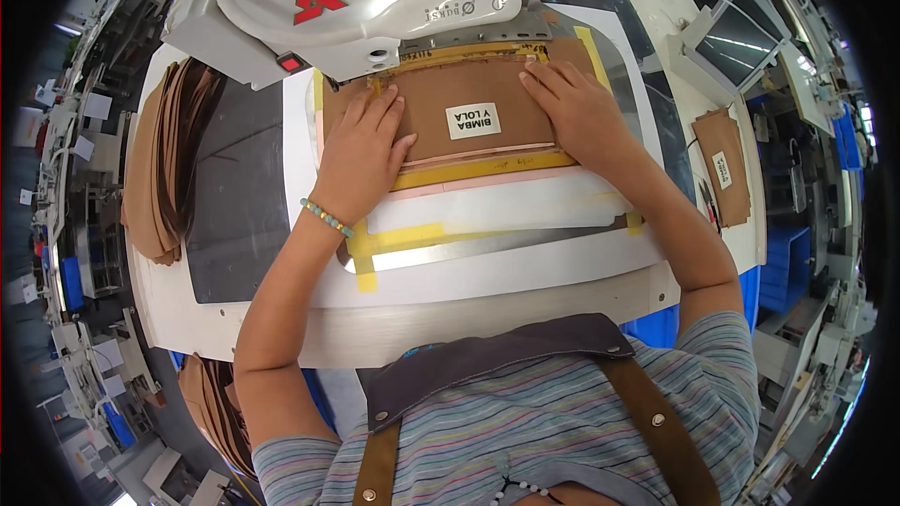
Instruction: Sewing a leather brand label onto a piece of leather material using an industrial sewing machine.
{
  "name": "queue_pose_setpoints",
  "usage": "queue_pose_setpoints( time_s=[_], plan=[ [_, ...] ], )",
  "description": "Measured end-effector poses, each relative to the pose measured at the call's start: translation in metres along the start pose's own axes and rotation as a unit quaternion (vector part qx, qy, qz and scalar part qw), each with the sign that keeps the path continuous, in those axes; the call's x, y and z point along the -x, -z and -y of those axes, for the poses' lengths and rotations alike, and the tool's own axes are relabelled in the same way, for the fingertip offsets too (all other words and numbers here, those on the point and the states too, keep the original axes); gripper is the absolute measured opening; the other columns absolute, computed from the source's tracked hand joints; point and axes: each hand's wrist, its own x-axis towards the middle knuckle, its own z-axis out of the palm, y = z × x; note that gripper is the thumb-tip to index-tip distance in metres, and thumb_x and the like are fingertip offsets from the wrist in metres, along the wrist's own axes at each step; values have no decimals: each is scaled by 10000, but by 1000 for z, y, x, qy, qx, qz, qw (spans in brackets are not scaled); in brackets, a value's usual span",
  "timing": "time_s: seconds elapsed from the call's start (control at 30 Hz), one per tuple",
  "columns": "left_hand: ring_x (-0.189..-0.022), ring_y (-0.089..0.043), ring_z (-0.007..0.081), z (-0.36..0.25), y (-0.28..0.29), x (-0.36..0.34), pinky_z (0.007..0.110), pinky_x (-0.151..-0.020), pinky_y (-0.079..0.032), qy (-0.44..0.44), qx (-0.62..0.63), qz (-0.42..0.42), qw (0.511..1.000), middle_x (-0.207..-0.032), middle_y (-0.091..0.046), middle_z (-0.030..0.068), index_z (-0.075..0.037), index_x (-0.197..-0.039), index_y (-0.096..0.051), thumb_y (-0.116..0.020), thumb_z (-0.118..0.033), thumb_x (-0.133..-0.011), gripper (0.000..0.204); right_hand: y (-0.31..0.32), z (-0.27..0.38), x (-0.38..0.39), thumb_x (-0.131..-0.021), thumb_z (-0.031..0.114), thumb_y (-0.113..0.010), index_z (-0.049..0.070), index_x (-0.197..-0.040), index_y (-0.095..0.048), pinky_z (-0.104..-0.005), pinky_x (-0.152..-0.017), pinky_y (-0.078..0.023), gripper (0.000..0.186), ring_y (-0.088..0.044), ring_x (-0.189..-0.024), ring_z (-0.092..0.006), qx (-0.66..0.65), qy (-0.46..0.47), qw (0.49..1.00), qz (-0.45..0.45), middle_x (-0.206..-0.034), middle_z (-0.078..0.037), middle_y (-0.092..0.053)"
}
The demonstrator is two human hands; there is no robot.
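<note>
Resting flat, uncurled, left hand (367, 136) and right hand (583, 112) touch a brown panel (439, 92); likely light, bendable; best held at the ends beneath them.

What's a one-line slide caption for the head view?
Left fingers and right fingers lie at opposite sides of a brown labelled panel, beside a white machine.

In front of you, the brown panel (422, 122) bears a white label (472, 121) with two lines of black capitals, upside down to you. Your sewing machine (267, 19) wears a red emblem (317, 4), its white arm (412, 21) dark print. Rightward, brown pieces (736, 145) carry another printed label (722, 171).
</note>
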Motion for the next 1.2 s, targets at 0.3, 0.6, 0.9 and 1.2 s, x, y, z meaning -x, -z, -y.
queue_pose_setpoints(
  time_s=[0.3,0.6,0.9,1.2],
  plan=[
    [-1385,-536,374,-2,3,-6,446,-1167,-460,2,6,1,1000,-1446,-629,194,58,-1343,-645,-725,-202,-980,454,-2,-2,0,-862,64,-689,17,-1355,-674,-372,-873,-536,495,-608,-1185,-239,-10,19,999,-36,-1430,-78,-661],
    [-1357,-567,386,-8,4,-8,459,-1150,-471,10,-16,-12,1000,-1419,-647,193,42,-1345,-650,-719,-193,-996,426,-5,-3,-2,-862,84,-696,23,-1331,-685,-365,-862,-537,473,-608,-1168,-227,-28,21,998,-44,-1418,-70,-665],
    [-1344,-576,368,-26,0,-22,474,-1113,-480,-15,-33,-12,999,-1391,-661,172,-8,-1324,-664,-713,-223,-990,401,-17,5,-14,-865,128,-713,42,-1266,-701,-351,-827,-538,410,-612,-1191,-221,-7,49,997,-52,-1376,-50,-680],
    [-1377,-576,382,-29,-5,-19,466,-1172,-466,-38,60,3,997,-1488,-628,164,-19,-1399,-659,-714,-165,-995,433,-26,33,-44,-877,170,-717,64,-1207,-716,-351,-811,-535,346,-613,-1174,-212,-14,57,997,-47,-1288,-28,-691]
  ],
)
